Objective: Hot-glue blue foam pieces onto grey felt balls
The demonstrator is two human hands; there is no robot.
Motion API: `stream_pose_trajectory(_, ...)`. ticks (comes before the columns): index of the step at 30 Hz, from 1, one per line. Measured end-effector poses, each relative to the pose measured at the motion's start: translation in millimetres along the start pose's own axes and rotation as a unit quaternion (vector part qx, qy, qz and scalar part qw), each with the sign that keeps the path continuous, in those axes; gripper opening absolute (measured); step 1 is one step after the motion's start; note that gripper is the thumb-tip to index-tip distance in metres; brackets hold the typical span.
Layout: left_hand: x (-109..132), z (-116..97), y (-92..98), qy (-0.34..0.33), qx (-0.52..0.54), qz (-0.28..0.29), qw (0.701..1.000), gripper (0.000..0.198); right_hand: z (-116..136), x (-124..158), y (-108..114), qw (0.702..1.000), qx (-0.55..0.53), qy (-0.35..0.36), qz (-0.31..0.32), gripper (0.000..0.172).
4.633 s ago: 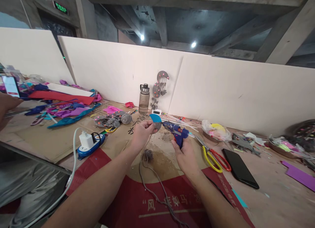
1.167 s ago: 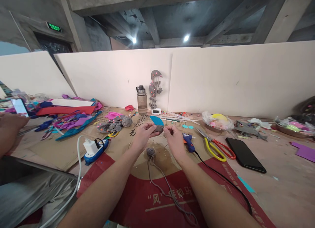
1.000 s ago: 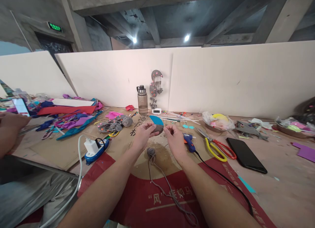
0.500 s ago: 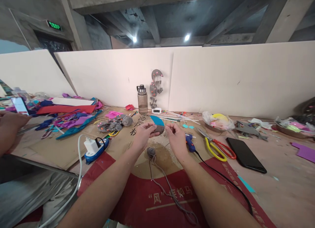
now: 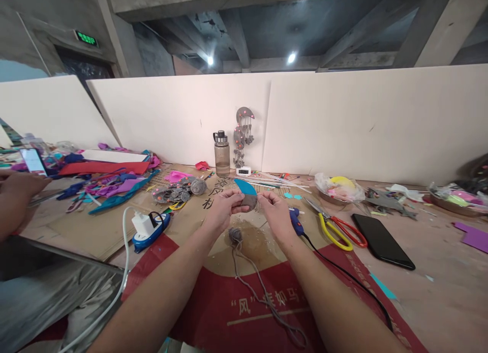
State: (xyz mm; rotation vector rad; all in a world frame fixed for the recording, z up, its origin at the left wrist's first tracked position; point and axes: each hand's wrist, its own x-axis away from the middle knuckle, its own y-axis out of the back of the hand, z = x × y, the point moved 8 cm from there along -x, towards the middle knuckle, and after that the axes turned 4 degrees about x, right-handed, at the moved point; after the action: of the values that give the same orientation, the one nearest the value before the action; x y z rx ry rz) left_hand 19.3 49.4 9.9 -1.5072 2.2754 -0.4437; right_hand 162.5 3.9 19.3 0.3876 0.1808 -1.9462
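A small crescent-like piece [image 5: 245,187], bright blue on one part and wrapped in grey yarn on the other, is pinched in my left hand [image 5: 224,208]. Just to its right, the thumb and fingers of my right hand [image 5: 273,209] are pressed together at the piece's edge, apparently on the grey yarn; the strand itself is too thin to make out clearly. Below the hands lies a small ball of grey yarn [image 5: 235,235], with loose strands trailing over the red printed paper [image 5: 206,312].
A blue glue gun [image 5: 296,222], scissors [image 5: 335,226] and a black phone [image 5: 383,241] lie to the right. On the left are a blue power strip [image 5: 151,233] and felt scraps. A bottle [image 5: 221,154] stands at the back. Another person's hand [image 5: 19,195] shows far left.
The view has shifted very slightly. Both hands keep the same hold, and the piece stays in nearly the same place.
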Motion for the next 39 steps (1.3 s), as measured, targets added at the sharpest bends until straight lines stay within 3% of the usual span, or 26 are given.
stream_pose_trajectory(6,-5,10,5.0,0.065,0.031,0.004,0.997,0.013,-6,2,-14,0.988,-0.119,-0.071,0.074,0.030)
stream_pose_trajectory(23,-8,14,7.4,0.081,0.046,-0.009,0.996,0.008,-11,4,-17,0.970,-0.206,-0.111,0.070,0.028)
stream_pose_trajectory(39,-7,15,0.1,0.088,0.072,0.021,0.993,0.007,-11,12,-29,0.902,-0.373,-0.180,0.126,0.028)
